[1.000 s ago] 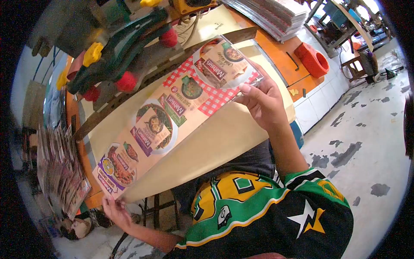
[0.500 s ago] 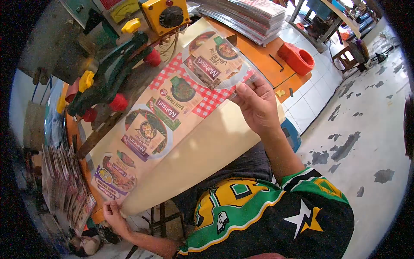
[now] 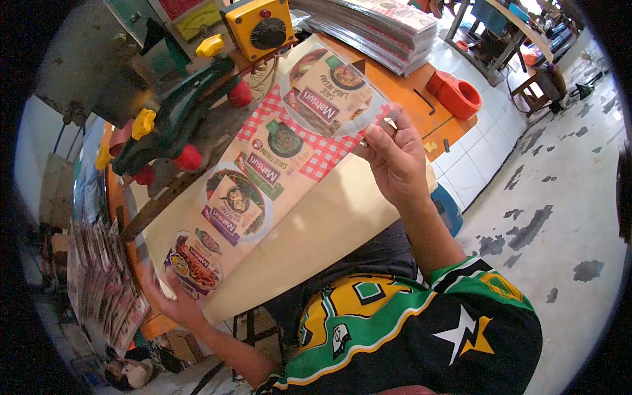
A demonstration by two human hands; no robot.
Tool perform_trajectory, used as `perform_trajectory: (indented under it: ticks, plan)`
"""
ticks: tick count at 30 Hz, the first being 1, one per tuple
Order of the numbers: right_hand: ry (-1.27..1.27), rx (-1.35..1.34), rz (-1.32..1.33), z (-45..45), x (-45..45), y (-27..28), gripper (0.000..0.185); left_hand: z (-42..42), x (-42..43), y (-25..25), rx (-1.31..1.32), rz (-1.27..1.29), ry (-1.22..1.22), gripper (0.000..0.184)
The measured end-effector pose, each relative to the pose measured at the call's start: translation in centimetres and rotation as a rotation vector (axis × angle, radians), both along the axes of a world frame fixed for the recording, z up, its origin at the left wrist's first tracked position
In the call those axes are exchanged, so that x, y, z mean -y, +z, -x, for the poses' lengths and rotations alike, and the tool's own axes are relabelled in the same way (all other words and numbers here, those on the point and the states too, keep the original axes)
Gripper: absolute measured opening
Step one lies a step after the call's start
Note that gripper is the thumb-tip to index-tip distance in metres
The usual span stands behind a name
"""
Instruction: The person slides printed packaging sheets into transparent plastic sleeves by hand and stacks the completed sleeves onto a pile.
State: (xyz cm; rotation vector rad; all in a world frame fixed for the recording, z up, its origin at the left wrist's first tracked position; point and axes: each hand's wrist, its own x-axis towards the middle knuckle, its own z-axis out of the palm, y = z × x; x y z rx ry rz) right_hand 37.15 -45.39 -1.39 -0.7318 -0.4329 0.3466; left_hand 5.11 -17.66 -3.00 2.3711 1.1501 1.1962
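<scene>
A long printed plastic sheet (image 3: 253,171) with food pictures, red-white checks and the word "Mahsuri" lies slantwise over a cream-coloured surface (image 3: 316,224). My right hand (image 3: 398,158) pinches its upper right corner between thumb and fingers. At the sheet's lower left end is my left hand (image 3: 176,299), its fingers stretched out and apart along the edge, a little blurred. Whether those fingers press on the sheet or lie partly behind it is hard to tell.
Beyond the sheet stands a dark green clamp mechanism (image 3: 184,112) with red and yellow knobs, beside a yellow box with a dial (image 3: 263,29). A stack of printed sheets (image 3: 375,29), a red tape dispenser (image 3: 454,92) and a hex key (image 3: 424,100) sit on the orange table (image 3: 401,89). More printed pieces (image 3: 102,283) stand at left.
My left hand has loosened from its pinch on the lower corner and spread its fingers at that end. The sheet's lower end has shifted slightly up and right; my right hand keeps its hold.
</scene>
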Motion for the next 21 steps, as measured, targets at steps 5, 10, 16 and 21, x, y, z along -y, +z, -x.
perform_trajectory:
  ticks: [5, 10, 16, 21]
  plan:
    - [0.013, 0.002, -0.024, -0.1, 0.6, 0.1, 0.028, -4.3, 1.1, 1.3, -0.038, 0.145, -0.336, 0.049]
    - [0.031, 0.005, -0.043, -0.5, 1.1, -0.1, 0.024, -5.7, 0.5, 2.5, -0.240, 0.062, -0.505, 0.032]
    - [0.020, -0.032, -0.051, -0.6, 0.9, 0.0, 0.017, -4.8, 2.1, 2.1, -0.149, 0.598, -0.475, 0.029]
    - [0.080, -0.124, -0.073, -1.1, 0.8, -1.0, 0.015, -3.5, 4.2, 0.4, 0.003, 0.676, -0.434, 0.033]
